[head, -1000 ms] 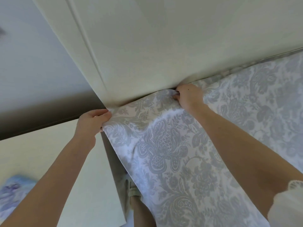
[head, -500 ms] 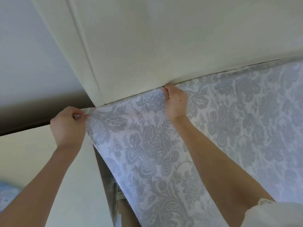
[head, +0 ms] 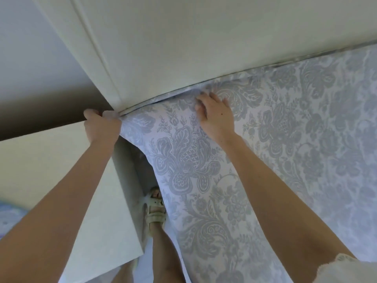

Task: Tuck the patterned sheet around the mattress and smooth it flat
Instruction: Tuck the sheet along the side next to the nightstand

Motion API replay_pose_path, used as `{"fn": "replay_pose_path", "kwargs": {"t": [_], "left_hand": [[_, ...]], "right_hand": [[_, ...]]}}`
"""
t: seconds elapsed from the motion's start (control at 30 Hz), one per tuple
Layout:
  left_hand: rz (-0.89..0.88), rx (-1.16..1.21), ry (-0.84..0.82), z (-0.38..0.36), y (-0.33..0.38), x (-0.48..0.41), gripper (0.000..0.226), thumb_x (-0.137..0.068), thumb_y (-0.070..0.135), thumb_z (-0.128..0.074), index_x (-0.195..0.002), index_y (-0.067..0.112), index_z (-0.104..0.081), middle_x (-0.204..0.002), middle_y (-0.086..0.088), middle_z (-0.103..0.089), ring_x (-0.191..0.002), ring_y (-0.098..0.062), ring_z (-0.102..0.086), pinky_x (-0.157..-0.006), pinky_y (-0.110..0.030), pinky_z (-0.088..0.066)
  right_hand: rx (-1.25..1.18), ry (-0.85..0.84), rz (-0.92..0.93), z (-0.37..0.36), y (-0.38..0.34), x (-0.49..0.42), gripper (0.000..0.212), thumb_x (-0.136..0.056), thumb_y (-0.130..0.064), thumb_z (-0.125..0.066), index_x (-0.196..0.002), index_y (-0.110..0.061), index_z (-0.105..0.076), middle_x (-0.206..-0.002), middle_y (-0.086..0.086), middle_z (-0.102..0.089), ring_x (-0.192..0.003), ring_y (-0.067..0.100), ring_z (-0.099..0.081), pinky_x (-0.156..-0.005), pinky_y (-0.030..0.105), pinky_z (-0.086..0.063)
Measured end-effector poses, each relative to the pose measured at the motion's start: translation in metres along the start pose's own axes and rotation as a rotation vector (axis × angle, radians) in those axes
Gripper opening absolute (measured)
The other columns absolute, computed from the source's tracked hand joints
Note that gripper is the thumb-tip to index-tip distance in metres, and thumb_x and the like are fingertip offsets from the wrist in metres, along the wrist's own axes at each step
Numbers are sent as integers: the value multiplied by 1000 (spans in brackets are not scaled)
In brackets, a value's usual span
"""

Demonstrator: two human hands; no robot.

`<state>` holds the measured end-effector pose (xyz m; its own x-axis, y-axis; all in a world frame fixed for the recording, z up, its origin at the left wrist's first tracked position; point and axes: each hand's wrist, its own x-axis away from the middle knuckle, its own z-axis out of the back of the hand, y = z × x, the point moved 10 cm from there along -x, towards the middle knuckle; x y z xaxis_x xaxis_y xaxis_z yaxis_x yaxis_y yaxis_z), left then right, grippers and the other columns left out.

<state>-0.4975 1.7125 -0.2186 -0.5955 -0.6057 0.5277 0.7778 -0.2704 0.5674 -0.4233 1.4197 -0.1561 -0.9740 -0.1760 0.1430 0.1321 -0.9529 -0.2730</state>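
1. Nearest the camera, a white lace-edged sleeve (head: 346,268) covered the right upper arm; both bare forearms reached forward from the lower edge of the head view
2. Below and between the forearms, a foot in a pale strapped sandal (head: 155,209) stood in the narrow gap between a white cabinet (head: 51,160) on the left and the draped side of the bed
3. The patterned sheet (head: 275,160), white with a grey floral print, covered the bed from the lower centre to the right edge and hung down over the side by the sandal. The mattress lay hidden under it
4. The left hand (head: 102,124) was at the sheet's far left corner, above the cabinet. Its fingers were curled tightly round a bunch of the cloth, clamped on it, and the sheet ran taut from that fist toward the right
5. The right hand (head: 216,117) lay palm down on top of the sheet, to the right of the left hand and well apart from it. Its fingers (head: 201,105) were bent, with the tips dug into a small fold at the sheet's far edge; whether they pinched that fold or only pressed it cannot be told
6. Just beyond both hands, the sheet's far edge met a white headboard panel (head: 183,48) along a dark seam
7. Farthest left stood a plain pale wall (head: 26,48)
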Motion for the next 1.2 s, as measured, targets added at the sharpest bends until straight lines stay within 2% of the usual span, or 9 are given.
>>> {"fn": "replay_pose_path", "kwargs": {"t": [0.13, 0.23, 0.43, 0.6, 0.77, 0.9, 1.03, 1.13, 1.2], "left_hand": [[171, 219, -161, -23, -46, 35, 48, -87, 18, -54, -130, 8, -39, -113, -12, -52, -94, -26, -52, -73, -35, -45], [453, 472, -427, -65, -79, 69, 29, -90, 12, -51, -118, 10, -52, -117, -10, -52, -106, -23, -51, -80, -35, -50], [451, 582, -818, -99, -77, 113, 34, -91, 45, -52, -109, 18, -64, -103, -1, -70, -97, -21, -64, -87, -37, -48], [342, 510, -683, -92, -95, 126, 23, -90, 39, -59, -83, 18, -65, -72, 4, -63, -61, -9, -50, -56, -20, -36], [-137, 147, -322, -56, -79, 107, 28, -94, 26, -53, -69, 14, -56, -66, -1, -54, -65, -17, -48, -66, -30, -43], [-74, 108, -161, -47, -74, 98, 32, -94, 24, -49, -66, 8, -52, -63, -2, -45, -69, -27, -48, -61, -29, -38], [21, 21, -252, -58, -76, 114, 43, -96, 13, -39, -139, 9, -38, -85, 1, -50, -65, -14, -49, -40, -16, -28], [-241, -290, -307, -50, -69, 135, 47, -97, 22, -45, -139, 3, -32, -131, -7, -49, -116, -15, -53, -72, -7, -43], [-83, -247, -319, -42, -100, 150, 51, -96, 23, -47, -138, 0, -30, -136, -14, -46, -124, -27, -48, -94, -25, -42]], "right_hand": [[64, -328, -10, -38, 10, -9, 47, -103, -33, -23, -149, -24, -22, -158, 1, -17, -146, 20, -9, -116, 49, -4], [-70, -200, 5, -15, 10, 1, 45, -102, -26, -30, -146, -20, -31, -154, 3, -27, -145, 21, -17, -117, 49, -7], [-231, 84, -209, 18, 31, 100, 45, -99, -29, -38, -141, -14, -42, -144, 7, -44, -138, 24, -34, -116, 44, -14], [-236, 11, -376, -10, 35, 200, 45, -98, -25, -42, -142, -15, -40, -144, 5, -45, -138, 22, -35, -117, 42, -15], [-182, 26, -440, -25, 26, 279, 44, -93, -20, -45, -136, -9, -47, -138, 9, -52, -133, 25, -42, -115, 49, -20], [-122, 52, -450, -29, 19, 316, 40, -93, -14, -49, -133, -10, -51, -136, 8, -53, -132, 26, -44, -114, 49, -20], [-129, -5, -498, -39, 18, 343, 42, -97, -19, -43, -139, -13, -43, -143, 7, -46, -137, 24, -36, -116, 46, -15], [-177, 19, -498, -35, 14, 366, 43, -96, -17, -44, -139, -12, -43, -142, 7, -47, -135, 26, -38, -116, 47, -17], [-178, 40, -505, -29, 15, 387, 43, -96, -17, -45, -139, -13, -44, -140, 6, -49, -133, 25, -42, -115, 45, -20]]}}
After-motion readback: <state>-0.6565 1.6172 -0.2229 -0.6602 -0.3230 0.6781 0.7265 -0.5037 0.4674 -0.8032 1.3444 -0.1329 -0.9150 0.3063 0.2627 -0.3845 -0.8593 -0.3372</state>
